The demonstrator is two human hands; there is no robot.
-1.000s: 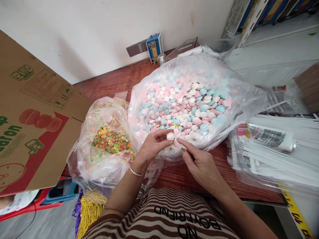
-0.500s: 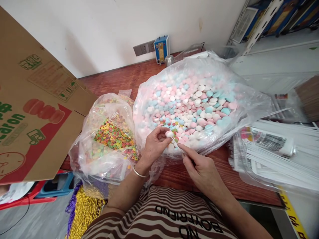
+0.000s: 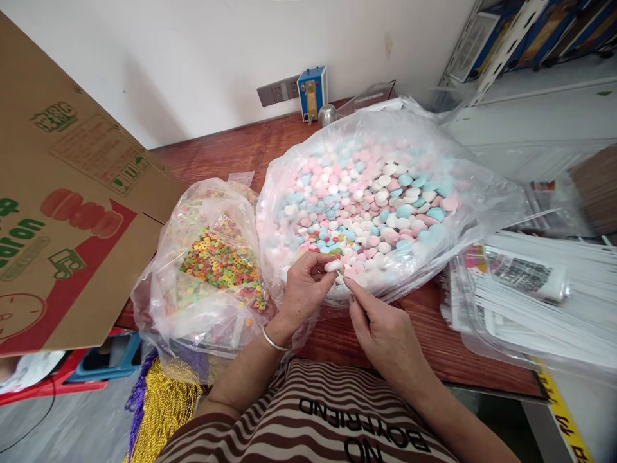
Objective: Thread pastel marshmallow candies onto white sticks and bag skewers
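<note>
We held a small, white, rounded piece [image 3: 333, 265] pinched between the thumb and forefinger of our left hand [image 3: 307, 287], above the near part of a large, clear plastic bag [image 3: 486, 196] filled with pink, white and pale-blue discs [image 3: 380, 215]. We had our right hand [image 3: 388, 325] just beside the piece, its forefinger pointing toward it, but could not tell whether its fingers were closed on anything. On the reddish-brown wooden table [image 3: 216, 154], left of the large bag, we saw a smaller clear plastic bag [image 3: 161, 308] of tiny green, yellow and orange rings [image 3: 216, 263], beside a brown cardboard box [image 3: 106, 251].
</note>
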